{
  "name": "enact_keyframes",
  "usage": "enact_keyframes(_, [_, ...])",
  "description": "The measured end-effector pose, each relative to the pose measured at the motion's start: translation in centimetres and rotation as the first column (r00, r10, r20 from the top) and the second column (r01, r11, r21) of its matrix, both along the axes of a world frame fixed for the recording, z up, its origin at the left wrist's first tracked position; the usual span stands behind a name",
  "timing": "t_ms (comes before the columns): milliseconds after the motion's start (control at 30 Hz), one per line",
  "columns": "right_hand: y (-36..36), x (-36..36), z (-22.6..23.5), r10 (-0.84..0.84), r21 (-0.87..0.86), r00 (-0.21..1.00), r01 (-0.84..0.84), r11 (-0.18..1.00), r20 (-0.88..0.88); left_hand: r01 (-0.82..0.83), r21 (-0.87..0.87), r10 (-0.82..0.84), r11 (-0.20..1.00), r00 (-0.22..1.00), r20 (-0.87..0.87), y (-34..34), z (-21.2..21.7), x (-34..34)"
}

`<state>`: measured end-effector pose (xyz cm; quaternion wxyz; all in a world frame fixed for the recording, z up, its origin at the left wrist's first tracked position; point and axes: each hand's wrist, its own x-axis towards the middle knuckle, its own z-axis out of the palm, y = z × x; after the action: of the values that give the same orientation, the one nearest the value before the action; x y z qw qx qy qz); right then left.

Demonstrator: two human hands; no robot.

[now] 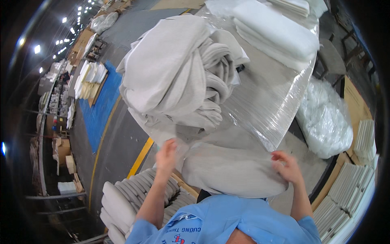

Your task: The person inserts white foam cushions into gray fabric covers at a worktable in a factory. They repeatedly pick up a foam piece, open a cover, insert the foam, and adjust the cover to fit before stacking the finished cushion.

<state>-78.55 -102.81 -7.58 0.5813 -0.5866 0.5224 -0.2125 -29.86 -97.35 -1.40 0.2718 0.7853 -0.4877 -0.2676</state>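
A grey fabric-covered cushion [233, 171] with a rounded outline lies in front of me, against my blue shirt. My left hand [166, 157] is raised just off its left end, smeared by motion, so its fingers do not show clearly. At the far right corner of the cushion, my right hand [286, 166] has its fingers curled in on the edge. Beyond the cushion rises a large heap of grey fabric covers [170, 69], folded and draped loosely on a table wrapped in clear film [268, 110].
White padding sheets [276, 32] are stacked on the table's far right. A clear bag of white material [327, 118] stands beside the table. Grey cushions [122, 195] are stacked at my lower left, with more thin pads [341, 195] in a box at right. A yellow line [140, 157] crosses the floor.
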Motion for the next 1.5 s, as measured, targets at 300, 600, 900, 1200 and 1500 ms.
enact_keyframes(300, [4.4, 18.3, 7.0, 0.599, -0.258, 0.566, -0.812, 0.524, -0.566, 0.268, 0.217, -0.047, 0.939, 0.722, -0.691, 10.5, -4.3, -12.6])
enact_keyframes(600, [1.4, 17.2, 11.2, 0.494, -0.210, 0.641, -0.710, 0.672, -0.587, 0.384, 0.186, -0.275, 0.904, 0.858, -0.434, 6.8, -4.4, -12.2])
enact_keyframes(900, [1.9, 13.4, 22.9, 0.157, -0.609, 0.918, 0.108, 0.786, 0.365, -0.083, -0.636, -0.310, 0.767, 0.820, -0.481, 2.9, 5.8, -10.9])
enact_keyframes(1200, [6.2, 14.3, 19.4, 0.138, -0.454, 0.757, 0.226, 0.862, 0.639, 0.050, -0.543, -0.083, 0.838, 0.996, -0.036, -3.5, 6.0, -4.9])
enact_keyframes(1500, [7.4, 10.5, 10.2, -0.246, -0.340, 0.793, 0.489, 0.803, 0.557, 0.165, -0.027, -0.162, 0.986, 0.900, -0.406, 3.6, -0.7, -7.6])
